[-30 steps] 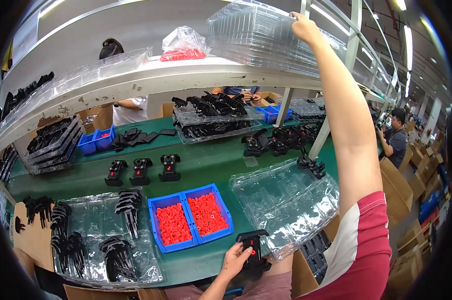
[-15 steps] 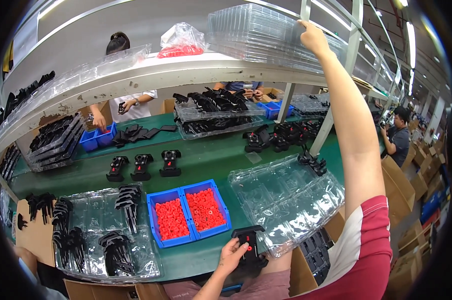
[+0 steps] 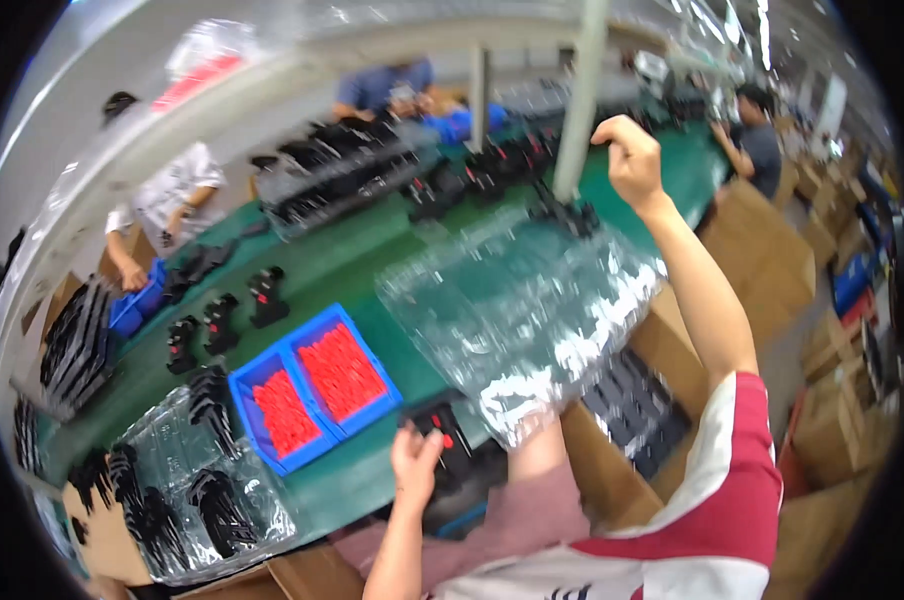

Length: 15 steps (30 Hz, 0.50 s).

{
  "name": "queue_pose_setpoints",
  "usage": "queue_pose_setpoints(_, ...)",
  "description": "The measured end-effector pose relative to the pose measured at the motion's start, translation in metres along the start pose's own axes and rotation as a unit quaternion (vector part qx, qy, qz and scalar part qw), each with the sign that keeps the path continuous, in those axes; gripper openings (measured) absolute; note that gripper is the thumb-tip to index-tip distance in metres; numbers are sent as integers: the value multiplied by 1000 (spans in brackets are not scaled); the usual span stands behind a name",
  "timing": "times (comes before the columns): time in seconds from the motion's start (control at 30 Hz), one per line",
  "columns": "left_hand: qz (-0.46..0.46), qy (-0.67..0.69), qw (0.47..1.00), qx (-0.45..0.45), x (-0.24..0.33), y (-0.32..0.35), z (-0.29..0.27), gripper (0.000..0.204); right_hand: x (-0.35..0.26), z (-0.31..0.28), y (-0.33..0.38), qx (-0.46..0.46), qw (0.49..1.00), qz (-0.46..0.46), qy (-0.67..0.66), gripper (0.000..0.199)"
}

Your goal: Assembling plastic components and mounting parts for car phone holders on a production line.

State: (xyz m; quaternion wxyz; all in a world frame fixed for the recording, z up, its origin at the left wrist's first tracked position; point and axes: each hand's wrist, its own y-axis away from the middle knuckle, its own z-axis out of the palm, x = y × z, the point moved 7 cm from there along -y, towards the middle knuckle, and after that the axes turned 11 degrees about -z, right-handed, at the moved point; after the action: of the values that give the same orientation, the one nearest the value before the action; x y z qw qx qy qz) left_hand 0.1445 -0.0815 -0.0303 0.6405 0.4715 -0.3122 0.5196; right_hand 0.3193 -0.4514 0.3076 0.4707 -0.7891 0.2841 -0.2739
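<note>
From where I stand, the worker's left hand [image 3: 415, 462] is gripping a black bracket [image 3: 450, 438] with bits of red on it, thumb laid along one side, out in front of the lap at the near edge of the green bench [image 3: 344, 492]. The right hand [image 3: 632, 165] is up in the air beside a pale post [image 3: 579, 110], fingers bent over; it's blurred, and I can't tell how far it is closed or whether anything is in it. Just beyond the bracket sits a blue two-part bin [image 3: 362, 416] filled with small red rings [image 3: 340, 370]. To the right of the bin a clear plastic tray [image 3: 512, 300] lies on the bench, shiny at its near end, with a few black pieces [image 3: 569, 214] by its far edge. Left of the bin, a second clear tray [image 3: 267, 500] carries bunches of black parts [image 3: 222, 515]. Three more brackets [image 3: 219, 323] stand in a slanting row behind the bin. A cardboard box [image 3: 607, 460] sits under the right-hand tray's near side, dark pieces [image 3: 637, 410] showing inside. Across the bench, a person in a white shirt [image 3: 172, 190] has a hand at another blue bin [image 3: 137, 308].
</note>
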Motion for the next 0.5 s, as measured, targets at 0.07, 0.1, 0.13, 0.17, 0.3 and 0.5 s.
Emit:
queue_pose_setpoints(0.07,33,-44,998,-4,-1,-5,-4,42,0,-31,81,34,993,111,-2,26)
queue_pose_setpoints(0.1,31,-24,999,-24,12,-1,8,39,3,-50,121,89,979,182,-7,25)
queue_pose_setpoints(0.13,28,-2,999,-41,21,4,17,35,3,-70,163,145,957,251,-5,23)
queue_pose_setpoints(0.17,29,-2,998,-58,18,0,15,30,0,-92,202,206,928,311,7,22)
queue_pose_setpoints(0.3,28,-27,995,-92,13,-9,19,30,-21,-97,403,2,873,485,53,28)
queue_pose_setpoints(0.5,37,-53,993,-97,7,-10,17,35,-110,-77,655,-408,633,653,75,26)
